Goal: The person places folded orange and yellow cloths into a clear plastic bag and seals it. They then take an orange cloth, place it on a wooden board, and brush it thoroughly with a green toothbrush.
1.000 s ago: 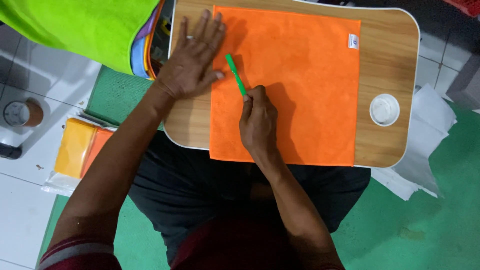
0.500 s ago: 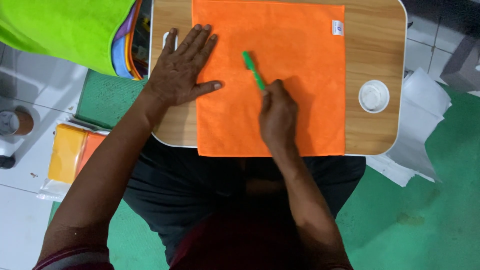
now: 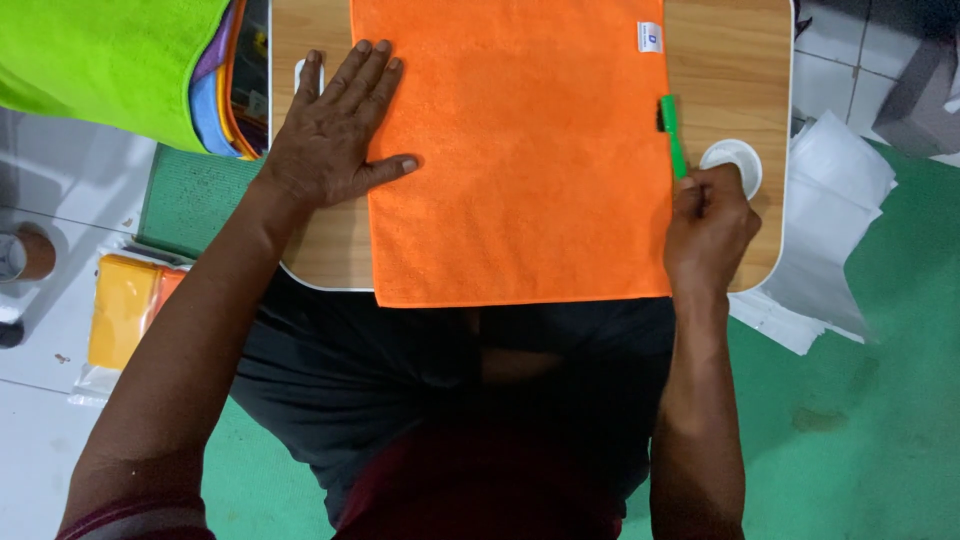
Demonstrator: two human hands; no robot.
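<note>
An orange cloth [image 3: 520, 150] lies flat on a small wooden lap table [image 3: 735, 70]. My left hand [image 3: 335, 135] rests palm down with fingers spread on the cloth's left edge and the table. My right hand [image 3: 705, 225] grips a small green brush [image 3: 672, 130] at the cloth's right edge, with the dark brush head pointing away from me. A white tag [image 3: 650, 37] is sewn at the cloth's far right corner.
A round white cup recess [image 3: 735, 160] sits in the table beside my right hand. A lime green cloth [image 3: 100, 60] over several coloured cloths lies at the upper left. A yellow packet [image 3: 120, 310] and white plastic bags [image 3: 835, 220] lie on the floor.
My right hand has carried the green brush from the middle of the cloth to its right edge. My left hand has stayed pressed on the left edge.
</note>
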